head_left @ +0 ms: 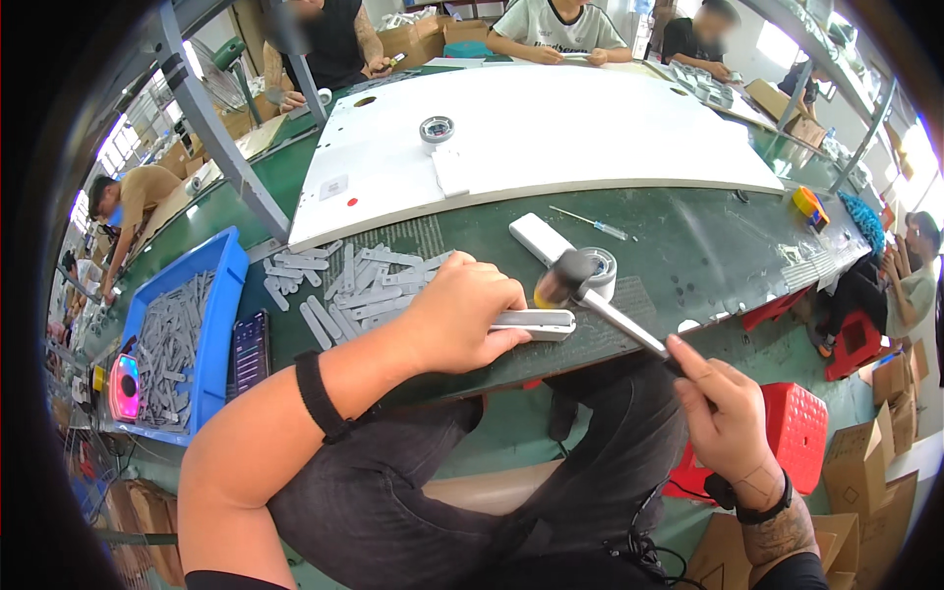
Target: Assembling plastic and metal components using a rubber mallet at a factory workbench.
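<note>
I see my left hand (460,323) pressed down on a long white plastic piece (536,323) that lies flat at the near edge of the green workbench (688,246). The fingers are curled over it and hold it in place, and only its right end sticks out past my knuckles. A black band sits on that forearm.

My right hand (726,405) is closed around the handle of a small mallet (600,300). The metal shaft runs up and to the left from my fist, and the dark head with its yellowish face (562,278) hangs just above the exposed end of the white piece; I cannot tell whether it touches. A black watch sits on that wrist.

Just behind the mallet head stands a roll of tape (602,267), and beside it lies another white bar (539,238). A thin screwdriver (590,224) rests farther back. To the left of my hand a heap of grey plastic strips (344,280) is spread on the bench, near a phone (250,352) and a blue bin (218,324) full of more strips. A large white board (551,138) covers the far half of the bench, with a second tape roll (437,129) on it. A red stool (804,421) stands by my right knee. Other people work around the benches.
</note>
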`<state>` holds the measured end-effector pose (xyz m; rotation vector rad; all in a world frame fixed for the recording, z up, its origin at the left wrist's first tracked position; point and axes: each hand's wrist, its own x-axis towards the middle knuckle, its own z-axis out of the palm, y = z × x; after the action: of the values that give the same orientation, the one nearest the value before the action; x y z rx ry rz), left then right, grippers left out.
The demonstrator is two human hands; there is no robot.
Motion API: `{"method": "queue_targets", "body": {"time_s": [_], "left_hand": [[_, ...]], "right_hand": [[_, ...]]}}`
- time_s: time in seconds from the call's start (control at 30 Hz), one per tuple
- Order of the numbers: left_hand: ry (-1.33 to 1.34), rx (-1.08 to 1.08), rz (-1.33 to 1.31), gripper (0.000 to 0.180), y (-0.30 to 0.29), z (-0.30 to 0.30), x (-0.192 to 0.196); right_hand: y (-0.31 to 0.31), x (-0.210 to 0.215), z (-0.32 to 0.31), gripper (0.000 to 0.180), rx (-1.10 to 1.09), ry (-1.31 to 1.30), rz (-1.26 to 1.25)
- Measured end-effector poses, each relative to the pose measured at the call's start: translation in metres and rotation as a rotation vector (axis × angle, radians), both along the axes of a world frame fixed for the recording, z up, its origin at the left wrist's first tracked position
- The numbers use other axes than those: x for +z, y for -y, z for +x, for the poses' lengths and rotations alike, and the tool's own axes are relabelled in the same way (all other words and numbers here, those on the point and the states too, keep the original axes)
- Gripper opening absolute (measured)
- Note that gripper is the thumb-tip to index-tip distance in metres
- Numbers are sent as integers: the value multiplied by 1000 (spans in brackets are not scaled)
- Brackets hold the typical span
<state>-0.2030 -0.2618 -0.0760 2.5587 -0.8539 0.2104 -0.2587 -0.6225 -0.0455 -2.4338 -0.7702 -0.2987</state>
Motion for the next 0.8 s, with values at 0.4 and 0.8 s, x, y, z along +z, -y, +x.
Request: {"method": "queue_targets", "body": {"time_s": [0.4,0.8], "left_hand": [[-12,-10,10,25,0,3,0],[-21,75,135,46,26,3,4]], "right_hand": [[-4,-16,9,51,45,150,283],[-7,-42,9,45,-190,-393,536]]}}
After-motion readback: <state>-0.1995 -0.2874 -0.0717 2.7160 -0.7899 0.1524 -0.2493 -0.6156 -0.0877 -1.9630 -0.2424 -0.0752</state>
